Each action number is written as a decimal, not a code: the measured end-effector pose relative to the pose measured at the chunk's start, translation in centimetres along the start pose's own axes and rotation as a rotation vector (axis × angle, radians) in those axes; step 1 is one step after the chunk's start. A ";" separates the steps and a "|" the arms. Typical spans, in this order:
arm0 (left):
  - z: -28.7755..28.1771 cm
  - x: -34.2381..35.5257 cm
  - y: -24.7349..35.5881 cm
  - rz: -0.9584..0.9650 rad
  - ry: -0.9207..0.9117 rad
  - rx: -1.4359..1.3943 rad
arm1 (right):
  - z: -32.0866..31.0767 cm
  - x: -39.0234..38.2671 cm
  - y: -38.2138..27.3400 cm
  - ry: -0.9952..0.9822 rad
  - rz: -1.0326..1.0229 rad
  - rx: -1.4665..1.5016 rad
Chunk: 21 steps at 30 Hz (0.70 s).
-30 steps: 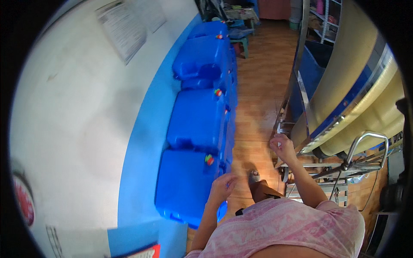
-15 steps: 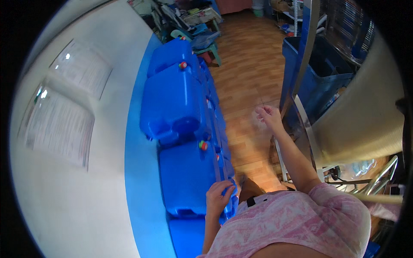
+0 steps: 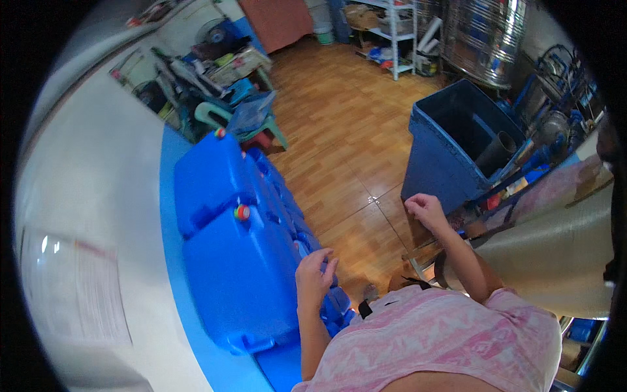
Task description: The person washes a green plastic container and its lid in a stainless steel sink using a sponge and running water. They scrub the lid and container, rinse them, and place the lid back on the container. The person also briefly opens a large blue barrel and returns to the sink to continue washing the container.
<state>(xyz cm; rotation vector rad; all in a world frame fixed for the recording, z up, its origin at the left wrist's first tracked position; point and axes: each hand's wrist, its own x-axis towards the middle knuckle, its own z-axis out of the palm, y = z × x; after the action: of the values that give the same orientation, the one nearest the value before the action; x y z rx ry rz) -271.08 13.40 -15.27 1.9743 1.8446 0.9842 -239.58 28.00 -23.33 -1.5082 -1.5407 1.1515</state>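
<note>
and here's the left hand (image 3: 315,274), well to the left of the blue bin (image 3: 434,163), thumb and fingers apart, right up at the edge of the nearer blue container (image 3: 241,281); whether it's touching, i can't tell! that container sits left of the bin, nearer the wearer, a red-and-green cap (image 3: 242,213) on its corner, and another blue container (image 3: 209,179) lines up just past it. over to the right hand (image 3: 424,212), low in front of the bin, fingers loosely curled, and i can't tell if thumb and fingertips meet! a dark cylinder (image 3: 496,151) leans inside the bin, a shiny metal tank (image 3: 486,39) and white shelf (image 3: 394,39) stand behind it.
</note>
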 end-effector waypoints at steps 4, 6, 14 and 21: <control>2.5 9.4 -1.7 0.052 -0.128 -0.090 | -0.3 0.6 -0.6 -0.083 0.103 0.169; 4.1 12.9 -2.3 0.077 -0.228 -0.076 | -0.1 0.8 -0.8 -0.097 0.130 0.188; 12.3 26.7 -2.0 0.118 -0.738 -0.037 | -0.6 1.7 -0.1 0.215 0.195 0.189; 22.1 40.1 1.7 0.391 -0.791 0.030 | -1.8 3.3 1.4 0.617 0.368 0.251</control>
<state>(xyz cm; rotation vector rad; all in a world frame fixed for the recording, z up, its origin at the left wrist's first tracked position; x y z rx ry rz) -257.40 56.97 -18.71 2.3151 1.0680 0.1656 -237.71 31.40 -24.31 -1.7907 -0.7017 0.9011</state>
